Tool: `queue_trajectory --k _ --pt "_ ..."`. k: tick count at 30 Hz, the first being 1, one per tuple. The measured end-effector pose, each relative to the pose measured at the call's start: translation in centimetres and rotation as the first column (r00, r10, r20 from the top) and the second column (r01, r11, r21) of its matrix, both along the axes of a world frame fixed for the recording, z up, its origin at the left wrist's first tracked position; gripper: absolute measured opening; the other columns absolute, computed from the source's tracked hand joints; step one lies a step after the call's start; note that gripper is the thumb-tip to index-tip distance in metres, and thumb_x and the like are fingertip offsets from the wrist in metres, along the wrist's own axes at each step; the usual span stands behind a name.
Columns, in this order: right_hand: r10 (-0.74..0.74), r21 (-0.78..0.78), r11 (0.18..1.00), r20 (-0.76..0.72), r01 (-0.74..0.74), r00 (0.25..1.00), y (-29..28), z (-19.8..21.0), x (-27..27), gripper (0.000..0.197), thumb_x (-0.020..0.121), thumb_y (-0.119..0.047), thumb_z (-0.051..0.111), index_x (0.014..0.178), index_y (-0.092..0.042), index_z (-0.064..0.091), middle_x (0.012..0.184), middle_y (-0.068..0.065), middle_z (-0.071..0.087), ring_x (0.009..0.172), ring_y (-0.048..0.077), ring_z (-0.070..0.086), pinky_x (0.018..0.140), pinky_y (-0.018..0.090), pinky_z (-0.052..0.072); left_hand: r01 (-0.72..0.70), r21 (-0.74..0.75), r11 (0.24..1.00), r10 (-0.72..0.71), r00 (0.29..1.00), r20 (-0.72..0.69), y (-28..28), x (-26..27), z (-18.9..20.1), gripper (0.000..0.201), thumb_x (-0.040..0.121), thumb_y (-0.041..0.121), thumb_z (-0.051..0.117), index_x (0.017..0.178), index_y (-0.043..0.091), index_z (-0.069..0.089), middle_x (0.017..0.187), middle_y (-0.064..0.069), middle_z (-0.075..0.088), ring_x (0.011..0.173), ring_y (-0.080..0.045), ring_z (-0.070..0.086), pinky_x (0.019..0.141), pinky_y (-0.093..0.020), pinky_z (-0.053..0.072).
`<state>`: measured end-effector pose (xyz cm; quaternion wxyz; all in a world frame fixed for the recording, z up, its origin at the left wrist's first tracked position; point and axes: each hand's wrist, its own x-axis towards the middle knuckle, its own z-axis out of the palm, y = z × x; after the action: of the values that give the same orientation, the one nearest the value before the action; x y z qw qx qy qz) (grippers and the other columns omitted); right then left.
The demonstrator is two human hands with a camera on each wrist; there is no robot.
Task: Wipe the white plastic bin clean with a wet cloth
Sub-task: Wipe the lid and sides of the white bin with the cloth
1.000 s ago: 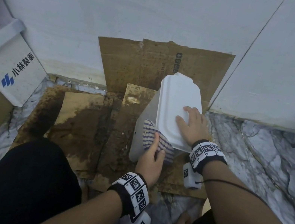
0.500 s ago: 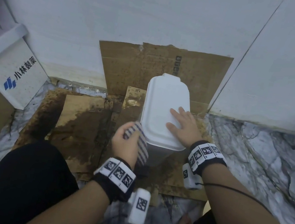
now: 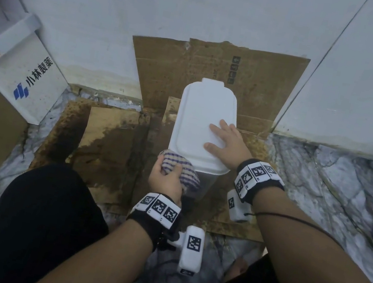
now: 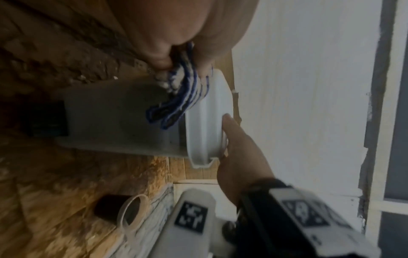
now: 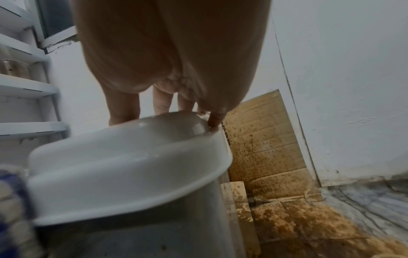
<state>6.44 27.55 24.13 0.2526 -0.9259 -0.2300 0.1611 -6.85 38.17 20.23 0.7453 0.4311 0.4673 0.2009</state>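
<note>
The white plastic bin (image 3: 199,118) stands upright on wet brown cardboard against the wall, its lid closed. My right hand (image 3: 225,143) lies flat on the lid with straight fingers, steadying it; the right wrist view shows the fingertips (image 5: 215,120) pressing the lid's (image 5: 123,167) top. My left hand (image 3: 166,177) grips a blue-and-white striped cloth (image 3: 180,167) and holds it against the bin's near-left corner, just under the lid rim. In the left wrist view the cloth (image 4: 181,97) hangs bunched from the fingers over the bin's grey side (image 4: 114,120).
Soaked, stained cardboard (image 3: 110,143) covers the marble floor (image 3: 337,183) around the bin; another sheet (image 3: 260,84) leans on the white wall. A white printed box (image 3: 23,72) leans at the left. My black-clad knees (image 3: 41,223) flank the bin. A roll of tape (image 4: 132,213) lies on the floor.
The bin went from tilted to upright. My left hand drew the cloth from the bin's side back and down to its near-left corner. The right hand stayed on the lid.
</note>
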Motion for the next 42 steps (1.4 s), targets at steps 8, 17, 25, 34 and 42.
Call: queue_trajectory --k 8,17,25,34,42 --pt "0.022 -0.017 1.0 -0.047 -0.022 0.999 0.0 0.5 0.3 0.07 0.092 -0.041 0.061 0.152 -0.027 0.029 0.164 0.0 0.007 0.151 0.023 -0.001 0.119 0.041 0.004 0.001 0.103 0.995 0.011 0.993 -0.12 -2.5 1.1 -0.8 0.06 0.088 0.012 0.068 0.144 0.012 0.046 0.13 -0.009 0.062 0.105 -0.025 0.065 0.087 -0.033 0.055" --pt "0.081 -0.024 0.996 -0.105 -0.084 0.991 -0.9 1.5 0.5 0.07 0.091 -0.034 0.065 0.151 -0.028 0.03 0.164 -0.001 0.008 0.151 0.017 -0.001 0.12 0.039 0.005 0.151 0.097 0.984 -0.134 0.978 -0.161 -6.5 1.7 -1.3 0.024 0.082 0.016 0.073 0.102 0.004 0.072 0.078 -0.005 0.072 0.066 -0.018 0.065 0.063 -0.027 0.056" --pt "0.101 -0.019 0.994 -0.119 -0.104 0.988 -1.1 1.7 0.8 0.07 0.091 -0.033 0.065 0.152 -0.029 0.029 0.164 -0.003 0.007 0.151 0.016 -0.002 0.119 0.038 0.004 0.306 0.2 0.931 -0.261 0.939 -0.222 -6.8 1.8 -1.2 0.019 0.08 0.025 0.075 0.076 0.006 0.071 0.064 -0.002 0.066 0.055 -0.015 0.057 0.059 -0.024 0.043" --pt "0.119 -0.038 0.991 -0.13 -0.125 0.984 -1.2 1.6 1.1 0.072 0.091 -0.038 0.065 0.152 -0.03 0.027 0.164 -0.003 0.006 0.151 0.017 -0.003 0.12 0.04 0.004 0.254 0.249 0.935 -0.197 0.953 -0.232 -4.9 0.6 -1.8 0.02 0.084 0.028 0.072 0.095 0.011 0.073 0.089 0.001 0.073 0.08 -0.016 0.067 0.075 -0.026 0.052" --pt "0.115 -0.058 0.991 -0.121 -0.123 0.986 -1.1 1.7 0.9 0.072 0.091 -0.039 0.063 0.152 -0.03 0.026 0.164 -0.003 0.006 0.151 0.018 -0.003 0.12 0.042 0.005 0.11 0.176 0.978 -0.074 0.977 -0.2 -1.7 0.3 -1.7 0.049 0.083 0.017 0.075 0.129 0.004 0.062 0.119 -0.007 0.068 0.091 -0.013 0.06 0.078 -0.019 0.045"
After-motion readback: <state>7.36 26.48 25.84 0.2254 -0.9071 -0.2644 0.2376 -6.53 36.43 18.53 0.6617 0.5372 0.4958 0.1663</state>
